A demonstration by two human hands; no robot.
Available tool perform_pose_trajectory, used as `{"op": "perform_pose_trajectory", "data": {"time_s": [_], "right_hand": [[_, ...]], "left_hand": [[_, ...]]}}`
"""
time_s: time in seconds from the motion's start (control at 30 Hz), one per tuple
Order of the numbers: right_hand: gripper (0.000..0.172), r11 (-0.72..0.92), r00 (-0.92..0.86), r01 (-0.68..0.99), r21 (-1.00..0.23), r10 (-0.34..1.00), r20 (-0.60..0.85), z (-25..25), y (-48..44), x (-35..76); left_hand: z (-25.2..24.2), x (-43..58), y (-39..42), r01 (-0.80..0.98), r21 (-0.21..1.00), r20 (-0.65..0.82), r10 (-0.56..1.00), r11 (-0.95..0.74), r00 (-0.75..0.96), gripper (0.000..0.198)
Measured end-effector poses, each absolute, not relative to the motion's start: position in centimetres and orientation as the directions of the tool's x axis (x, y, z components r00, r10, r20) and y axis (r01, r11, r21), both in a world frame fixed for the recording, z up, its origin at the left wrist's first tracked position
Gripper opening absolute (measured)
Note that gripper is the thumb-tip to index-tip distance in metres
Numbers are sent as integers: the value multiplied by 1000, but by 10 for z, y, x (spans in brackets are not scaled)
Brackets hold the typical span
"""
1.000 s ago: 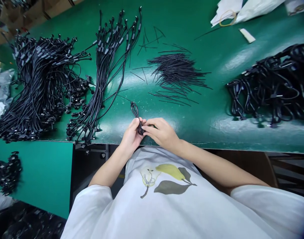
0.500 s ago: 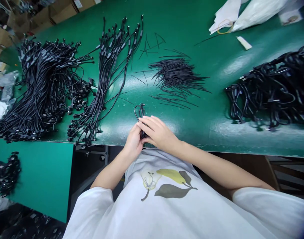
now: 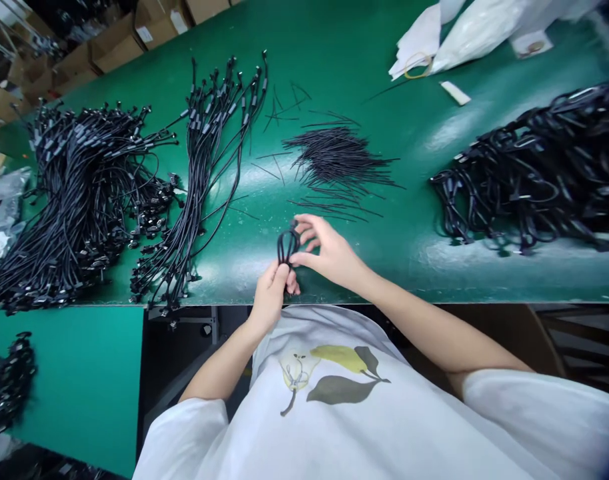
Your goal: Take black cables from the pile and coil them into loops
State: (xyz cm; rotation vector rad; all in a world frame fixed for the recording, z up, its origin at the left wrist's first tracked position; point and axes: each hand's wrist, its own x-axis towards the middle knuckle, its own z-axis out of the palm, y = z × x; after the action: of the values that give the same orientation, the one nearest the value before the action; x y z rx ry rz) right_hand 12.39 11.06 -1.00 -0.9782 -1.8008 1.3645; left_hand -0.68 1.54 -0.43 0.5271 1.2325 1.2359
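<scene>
A black cable [image 3: 287, 244] is folded into narrow upright loops in front of me at the table edge. My left hand [image 3: 273, 293] is shut around its lower part, with the thumb across the strands. The loops stick up above that grip, and the strands inside it are hidden. My right hand [image 3: 324, 250] is at the right side of the loops, its fingers curved and apart. Its thumb reaches the loops, and its fingertips are by the dark upper end of the cable. Beyond the hands lies a pile of thin black ties [image 3: 334, 157].
On the left of the green table [image 3: 374, 267] are a large heap of straight black cables [image 3: 84, 173] and a smaller bunch [image 3: 199, 147]. Several folded cables [image 3: 529, 173] are piled at right. A white plastic bag [image 3: 479, 37] and a small white piece [image 3: 455, 93] lie farther back.
My right hand has lifted off my left hand and opened to the right of the cable. The loops now show above my left hand. The whole view has shifted slightly.
</scene>
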Motion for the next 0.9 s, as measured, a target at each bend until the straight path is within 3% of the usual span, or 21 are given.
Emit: {"op": "perform_pose_trajectory", "data": {"time_s": [0.1, 0.2, 0.27, 0.37, 0.47, 0.53, 0.6, 0.67, 0.73, 0.8, 0.9], "right_hand": [[28, -108, -602, 54, -993, 790, -118, -4, 121, 123], [28, -252, -640, -50, -966, 751, -163, -1, 120, 123], [28, -242, -636, -53, -969, 756, -154, 0, 117, 125], [25, 40, -576, 128, -991, 817, -42, 1, 112, 127], [29, 385, -597, 415, -825, 799, 73, 1, 111, 128], [29, 462, -626, 570, -680, 780, 6, 2, 113, 130], [27, 471, -643, 644, -602, 760, -92, 5, 116, 135], [23, 519, -710, 607, -602, 694, -118, 7, 119, 141], [21, 623, -774, 534, -572, 632, -36, 8, 118, 147], [23, 771, -814, 465, -436, 566, 133, 7, 112, 150], [37, 938, -891, 301, -169, 340, 301, -3, 97, 149]], "left_hand": [[-1, -8, 13, -348, 854, -415, 910, 388, -4, 35], [6, -12, 16, -447, 768, -477, 876, 458, 76, 40], [8, -14, 18, -471, 719, -533, 840, 510, 96, 46], [4, -14, 19, -377, 766, -558, 830, 521, 15, 52], [-2, -14, 18, -136, 885, -459, 883, 445, -96, 49], [-3, -15, 17, -38, 905, -425, 900, 423, -96, 49], [-1, -18, 17, -84, 884, -464, 885, 461, -28, 48], [1, -22, 15, -185, 826, -530, 845, 533, 70, 47], [1, -26, 14, -228, 780, -570, 812, 582, 124, 47], [-1, -28, 12, -190, 787, -575, 810, 586, 117, 45], [-7, -31, 10, 2, 839, -541, 834, 544, 107, 44]]}}
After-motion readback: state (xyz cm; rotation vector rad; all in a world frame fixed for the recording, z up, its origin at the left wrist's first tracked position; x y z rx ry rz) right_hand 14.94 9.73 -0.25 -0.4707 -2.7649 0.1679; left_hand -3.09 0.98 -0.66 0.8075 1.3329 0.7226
